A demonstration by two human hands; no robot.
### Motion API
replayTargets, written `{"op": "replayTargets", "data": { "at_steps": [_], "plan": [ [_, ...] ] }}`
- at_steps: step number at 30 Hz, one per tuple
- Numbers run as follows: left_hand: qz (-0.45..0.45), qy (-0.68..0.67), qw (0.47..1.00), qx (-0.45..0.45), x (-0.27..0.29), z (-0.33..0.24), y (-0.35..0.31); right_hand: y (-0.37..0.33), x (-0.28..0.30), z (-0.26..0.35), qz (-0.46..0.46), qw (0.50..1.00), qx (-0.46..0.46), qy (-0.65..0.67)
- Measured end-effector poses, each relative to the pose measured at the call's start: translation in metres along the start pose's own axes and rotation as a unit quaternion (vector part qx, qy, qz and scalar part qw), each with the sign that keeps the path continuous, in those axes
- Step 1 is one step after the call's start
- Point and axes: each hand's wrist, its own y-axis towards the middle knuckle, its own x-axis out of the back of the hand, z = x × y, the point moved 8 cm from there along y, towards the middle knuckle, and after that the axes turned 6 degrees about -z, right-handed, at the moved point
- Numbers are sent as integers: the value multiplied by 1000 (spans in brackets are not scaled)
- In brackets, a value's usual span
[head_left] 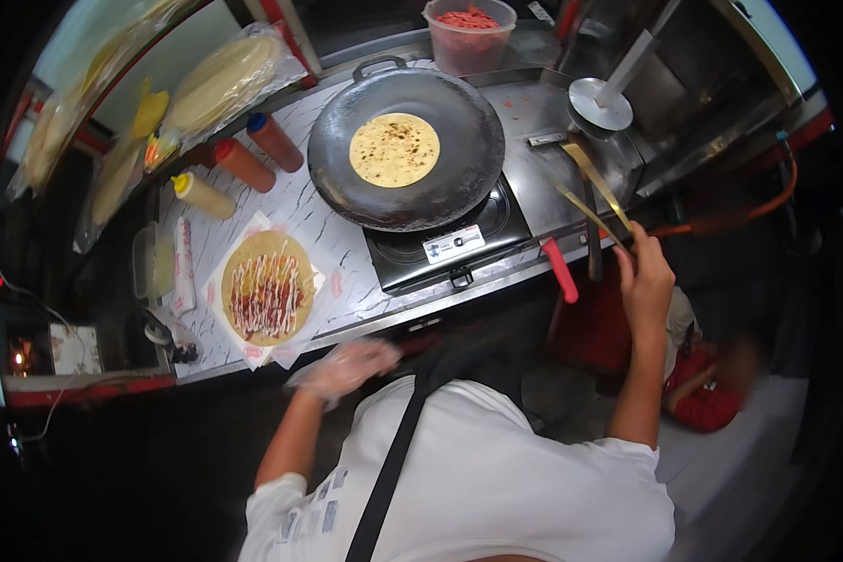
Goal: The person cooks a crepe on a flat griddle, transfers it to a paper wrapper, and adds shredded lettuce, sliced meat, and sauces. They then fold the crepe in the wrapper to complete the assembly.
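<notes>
My right hand (648, 279) is closed round the ends of metal tongs (598, 185), whose tips spread over the steel counter right of the stove. My left hand (351, 367), in a clear plastic glove, hangs just off the counter's front edge; it holds nothing I can see, its fingers loosely stretched and slightly blurred. Near it, on white paper (317, 281), lies a flatbread (295, 323) topped with stripes of red, yellow and white sauce. Another flatbread (394, 150), brown-spotted, lies flat in a large round dark pan (468, 140) on a black portable stove (384, 262).
Three squeeze bottles, one pale (204, 197) and two reddish (244, 166), stand left of the pan. Behind are bagged flatbreads (229, 82) and a tub of red shreds (468, 42). A red-handled tool (560, 272) overhangs the edge. A round metal press (601, 103) stands right. A person in red (707, 403) is low at right.
</notes>
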Motion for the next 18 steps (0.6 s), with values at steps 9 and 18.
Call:
{"op": "replayTargets", "data": {
  "at_steps": [9, 18],
  "plan": [
    [-133, -385, 911, 62, -66, -49, 150, 62, -77, 136, -16, 935, 350, 53],
    [-329, 276, 894, -131, -29, -130, 106, 144, -52, 68, -29, 983, 109, 144]
  ]
}}
